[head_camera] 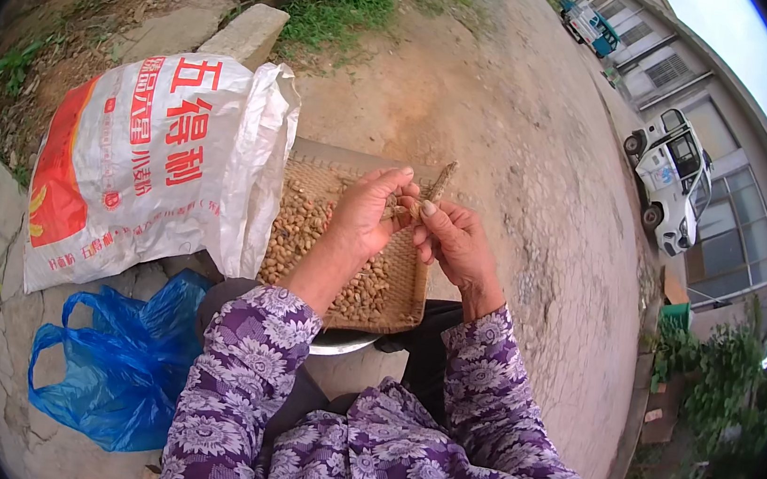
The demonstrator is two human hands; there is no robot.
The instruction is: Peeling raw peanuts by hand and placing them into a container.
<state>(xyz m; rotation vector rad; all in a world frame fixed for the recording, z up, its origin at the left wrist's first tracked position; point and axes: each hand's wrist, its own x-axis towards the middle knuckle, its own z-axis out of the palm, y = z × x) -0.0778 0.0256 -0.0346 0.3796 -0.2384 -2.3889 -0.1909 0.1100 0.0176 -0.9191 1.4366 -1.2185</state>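
Observation:
My left hand (366, 210) and my right hand (456, 239) meet above a woven winnowing basket (414, 285). Between their fingertips is a small tan pod (415, 210), apparently a peanut, partly hidden by the fingers. My right thumb presses on it from the right, while the left fingers pinch at its other side. Many unshelled peanuts (357, 297) lie spread in the basket, mostly at its left and near side. One bound end of the basket's rim (444, 179) sticks up beyond my right hand. Under the basket shows the edge of a metal basin (343, 348).
A white woven flour sack (151, 163) bearing red writing leans at the basket's left. Nearer lies a blue plastic bag (122, 352) on the concrete. Concrete slabs (247, 32) stand beyond the sack. Across the dirt road (558, 259) a white vehicle (670, 180) is parked by a building.

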